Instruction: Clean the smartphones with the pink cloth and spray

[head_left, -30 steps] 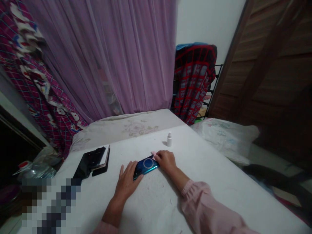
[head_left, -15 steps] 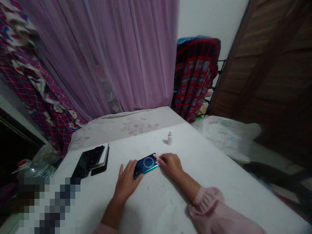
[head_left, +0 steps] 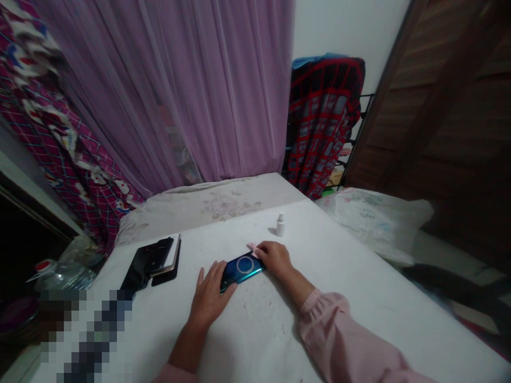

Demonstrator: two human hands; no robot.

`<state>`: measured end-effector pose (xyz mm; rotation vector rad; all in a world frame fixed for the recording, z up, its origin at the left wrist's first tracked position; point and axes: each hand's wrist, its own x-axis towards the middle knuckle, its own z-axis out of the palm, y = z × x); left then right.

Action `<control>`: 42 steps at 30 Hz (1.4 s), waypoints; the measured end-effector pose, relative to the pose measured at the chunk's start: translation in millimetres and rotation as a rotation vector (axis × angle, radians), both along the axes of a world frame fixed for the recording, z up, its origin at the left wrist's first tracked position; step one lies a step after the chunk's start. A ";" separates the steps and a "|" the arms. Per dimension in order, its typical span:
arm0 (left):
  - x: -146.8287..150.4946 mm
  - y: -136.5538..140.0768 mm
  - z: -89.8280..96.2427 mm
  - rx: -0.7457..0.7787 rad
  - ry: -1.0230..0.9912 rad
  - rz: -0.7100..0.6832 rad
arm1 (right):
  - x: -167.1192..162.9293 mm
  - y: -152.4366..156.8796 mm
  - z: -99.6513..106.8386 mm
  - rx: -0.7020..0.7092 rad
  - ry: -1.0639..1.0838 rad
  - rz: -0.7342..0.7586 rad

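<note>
While the glossy blue rectangular phone [head_left: 244,267] lies flat on the white surface [head_left: 259,330] as it does half a second earlier, the bare right hand [head_left: 273,257] now sits farther up, at the far right corner. Its fingers pinch a small pink cloth [head_left: 254,250], which now protrudes past the far edge. The bare left hand [head_left: 208,298], palm down and partly spread, holds the phone's left end between fingers and thumb. The right forearm slants in from the lower right.
</note>
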<state>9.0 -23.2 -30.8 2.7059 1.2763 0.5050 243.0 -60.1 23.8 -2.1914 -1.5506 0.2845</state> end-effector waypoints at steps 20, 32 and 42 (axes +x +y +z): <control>2.2 -3.4 1.2 -0.028 -0.031 0.015 | -2.7 -9.6 -0.8 -0.001 -0.113 0.057; 2.4 -3.2 2.6 -0.036 -0.050 -0.004 | -11.0 7.5 0.5 -0.033 -0.196 0.027; 3.1 -3.8 1.6 -0.035 -0.054 0.006 | -10.9 -21.5 -7.1 0.001 -0.253 0.084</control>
